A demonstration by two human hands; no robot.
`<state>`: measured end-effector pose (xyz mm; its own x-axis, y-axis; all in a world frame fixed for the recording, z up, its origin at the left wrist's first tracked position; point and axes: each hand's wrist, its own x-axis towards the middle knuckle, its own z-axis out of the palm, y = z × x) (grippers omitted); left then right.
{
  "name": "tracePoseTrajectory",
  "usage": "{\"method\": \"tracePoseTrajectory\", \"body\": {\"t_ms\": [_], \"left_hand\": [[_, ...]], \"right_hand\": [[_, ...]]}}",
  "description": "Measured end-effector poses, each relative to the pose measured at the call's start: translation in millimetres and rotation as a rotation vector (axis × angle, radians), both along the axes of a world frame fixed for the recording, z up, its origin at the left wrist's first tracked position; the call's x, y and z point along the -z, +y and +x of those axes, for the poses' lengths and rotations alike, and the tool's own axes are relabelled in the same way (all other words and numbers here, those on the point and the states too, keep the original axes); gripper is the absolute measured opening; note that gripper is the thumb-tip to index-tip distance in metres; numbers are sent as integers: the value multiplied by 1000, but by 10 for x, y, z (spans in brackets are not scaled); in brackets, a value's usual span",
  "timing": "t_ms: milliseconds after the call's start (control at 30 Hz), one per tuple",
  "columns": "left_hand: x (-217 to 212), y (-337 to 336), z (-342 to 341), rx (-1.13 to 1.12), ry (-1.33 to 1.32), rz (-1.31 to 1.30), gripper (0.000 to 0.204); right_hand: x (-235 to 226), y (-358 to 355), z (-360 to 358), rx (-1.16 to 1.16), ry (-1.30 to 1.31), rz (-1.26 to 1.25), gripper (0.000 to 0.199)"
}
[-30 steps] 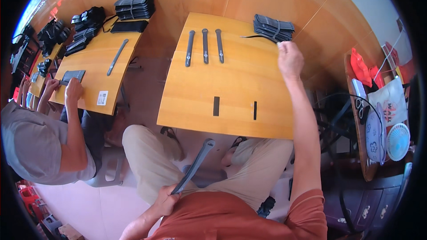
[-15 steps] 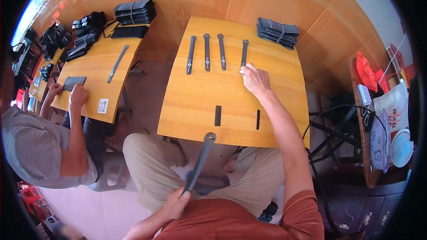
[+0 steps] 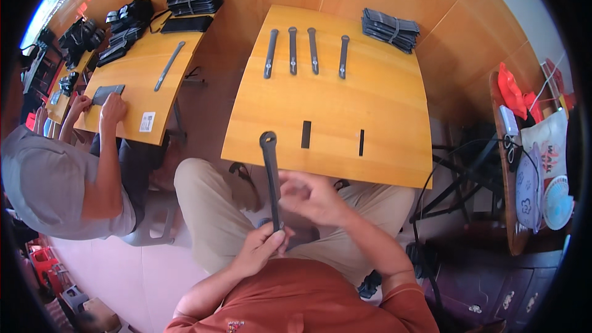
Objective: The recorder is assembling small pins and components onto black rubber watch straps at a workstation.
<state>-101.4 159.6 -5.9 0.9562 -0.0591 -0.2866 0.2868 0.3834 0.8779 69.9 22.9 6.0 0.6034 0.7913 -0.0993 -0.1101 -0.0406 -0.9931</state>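
Note:
My left hand (image 3: 261, 249) grips the lower end of a long dark grey strip (image 3: 271, 176), which has a rounded end with a hole and stands upright over my lap. Close to the strip's right side is my right hand (image 3: 316, 200), fingers apart and slightly blurred, nothing visible in it. Several similar strips (image 3: 293, 51) lie side by side at the far part of the wooden table (image 3: 262, 108), round ends away from me. Two short black pieces, a wider one (image 3: 306, 134) and a narrow one (image 3: 362, 142), lie nearer its front edge.
A tied grey bundle (image 3: 390, 29) occupies the table's far right corner. At the left table (image 3: 132, 126) a co-worker in grey (image 3: 61, 179) handles a dark flat piece (image 3: 107, 94). A wooden stand (image 3: 501, 166) with bags and a fan is at right.
My right hand has left the strip on the table and come back beside the held one. My left hand has raised that strip more upright. The view has shifted slightly.

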Motion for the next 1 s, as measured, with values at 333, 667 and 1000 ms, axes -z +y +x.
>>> {"method": "tracePoseTrajectory", "body": {"t_ms": [333, 667, 1000], "left_hand": [[-87, 18, -85, 19, 106, 8, 27], [102, 52, -82, -258, 37, -405, 25], [231, 8, -92, -367, -60, -318, 30]], "right_hand": [[-93, -28, -339, -143, 328, 59, 31], [57, -109, -457, -51, 72, 18, 41], [-235, -496, -764, -20, -364, -232, 23]]}}
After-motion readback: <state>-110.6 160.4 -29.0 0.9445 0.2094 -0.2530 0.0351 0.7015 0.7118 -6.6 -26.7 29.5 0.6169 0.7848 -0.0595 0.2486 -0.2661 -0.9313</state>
